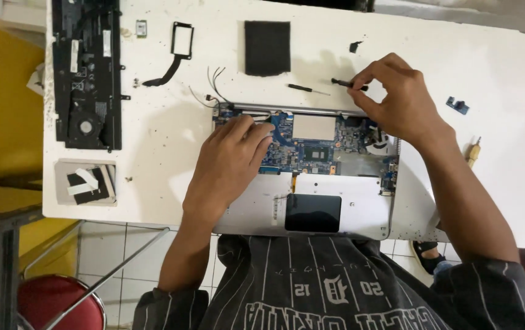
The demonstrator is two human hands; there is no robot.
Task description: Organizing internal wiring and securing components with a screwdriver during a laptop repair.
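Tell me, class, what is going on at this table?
A person sits at a white table over an opened laptop base with its circuit board exposed. The left hand rests fingers-down on the board's left part. The right hand pinches a small dark part just beyond the laptop's far edge. Removed pieces lie around: a long black panel with a fan at the left, a black foam square, a thin screwdriver and a small drive.

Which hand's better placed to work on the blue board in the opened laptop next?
Left. The left hand already rests on the blue circuit board in the opened laptop, fingers free. The right hand is above the hinge edge, fingers pinching a small black part.
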